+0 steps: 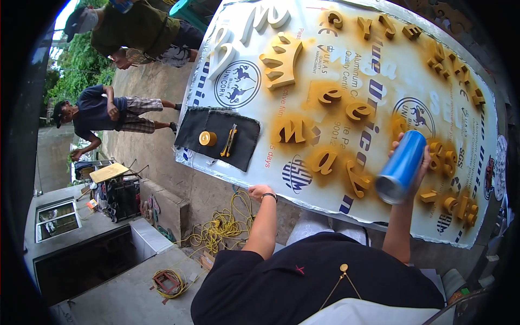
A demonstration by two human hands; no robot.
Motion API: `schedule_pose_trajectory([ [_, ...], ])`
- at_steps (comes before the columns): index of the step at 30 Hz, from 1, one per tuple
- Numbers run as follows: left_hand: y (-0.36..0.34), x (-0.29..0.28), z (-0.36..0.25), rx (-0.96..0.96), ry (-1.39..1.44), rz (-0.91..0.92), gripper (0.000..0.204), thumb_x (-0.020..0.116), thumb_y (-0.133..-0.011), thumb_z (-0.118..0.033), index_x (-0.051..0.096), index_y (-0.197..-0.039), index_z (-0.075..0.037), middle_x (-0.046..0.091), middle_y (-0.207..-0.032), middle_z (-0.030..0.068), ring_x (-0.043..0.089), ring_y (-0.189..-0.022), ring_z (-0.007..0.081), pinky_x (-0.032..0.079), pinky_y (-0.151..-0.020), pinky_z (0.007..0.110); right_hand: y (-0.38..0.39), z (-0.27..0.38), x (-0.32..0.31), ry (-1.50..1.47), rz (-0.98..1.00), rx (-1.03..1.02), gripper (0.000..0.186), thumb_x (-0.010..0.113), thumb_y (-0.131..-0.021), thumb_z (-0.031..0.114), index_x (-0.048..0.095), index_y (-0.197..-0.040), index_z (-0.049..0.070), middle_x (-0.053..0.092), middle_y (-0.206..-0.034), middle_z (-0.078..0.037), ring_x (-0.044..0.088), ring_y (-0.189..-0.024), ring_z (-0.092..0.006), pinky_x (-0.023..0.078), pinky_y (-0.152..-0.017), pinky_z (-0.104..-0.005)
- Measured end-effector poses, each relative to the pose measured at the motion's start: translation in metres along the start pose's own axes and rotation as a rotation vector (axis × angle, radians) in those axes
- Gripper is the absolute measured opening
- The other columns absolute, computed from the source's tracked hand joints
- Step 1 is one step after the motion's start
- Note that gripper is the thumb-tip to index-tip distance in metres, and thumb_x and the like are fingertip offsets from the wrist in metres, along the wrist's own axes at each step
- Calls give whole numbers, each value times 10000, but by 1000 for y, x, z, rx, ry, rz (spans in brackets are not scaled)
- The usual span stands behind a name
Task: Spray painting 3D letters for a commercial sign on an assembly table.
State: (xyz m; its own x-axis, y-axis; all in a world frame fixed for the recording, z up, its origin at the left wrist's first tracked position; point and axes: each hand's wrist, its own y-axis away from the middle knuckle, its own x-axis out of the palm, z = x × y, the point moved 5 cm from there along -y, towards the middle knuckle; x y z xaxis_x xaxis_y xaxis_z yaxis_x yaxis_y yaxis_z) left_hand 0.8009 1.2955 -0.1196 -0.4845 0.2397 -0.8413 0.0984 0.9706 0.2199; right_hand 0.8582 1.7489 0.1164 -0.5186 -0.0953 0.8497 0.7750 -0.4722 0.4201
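Note:
My right hand (420,170) grips a blue spray can (398,162) above the printed white board (254,154), among yellow-painted cut-out letters (357,176) with gold overspray around them. My left hand (258,193) is at the board's near edge, fingers curled on it. A yellow crown shape (292,59) and white cut-out pieces (249,24) lie at the far side. On the board's left, a black cloth (244,141) carries a yellow round lid (207,138) and a small yellow tool (227,142).
Two people (92,108) (146,35) stand left of the board on concrete ground (146,146). Coiled yellow hose or cord (219,225) lies below the board near my left arm. A cluttered stand with a tan top (108,172) and a low concrete wall (170,203) are at the left.

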Motion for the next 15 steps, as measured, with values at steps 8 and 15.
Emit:
schedule_pose_trajectory([
  [8, -1, 1, 3, -4, -30, 17, 521, 184, -901, -390, 493, -1023, 11, 590, -940, 232, 562, -885, 385, 433, -803, 440, 4, -9, 7, 363, -58, -267, 434, 417, -839, 445, 426, -1115, 110, 494, -987, -143, 555, -783, -218, 513, -648, -337],
  [15, -26, 21, 16, -45, 54, 30, 641, 186, -893, -432, 580, -877, 73, 571, -974, 261, 552, -928, 380, 433, -834, 412, -27, 9, 7, 847, -100, -726, 476, 541, -799, 246, 366, -1219, 104, 399, -1094, -62, 456, -932, -149, 417, -801, -282],
])
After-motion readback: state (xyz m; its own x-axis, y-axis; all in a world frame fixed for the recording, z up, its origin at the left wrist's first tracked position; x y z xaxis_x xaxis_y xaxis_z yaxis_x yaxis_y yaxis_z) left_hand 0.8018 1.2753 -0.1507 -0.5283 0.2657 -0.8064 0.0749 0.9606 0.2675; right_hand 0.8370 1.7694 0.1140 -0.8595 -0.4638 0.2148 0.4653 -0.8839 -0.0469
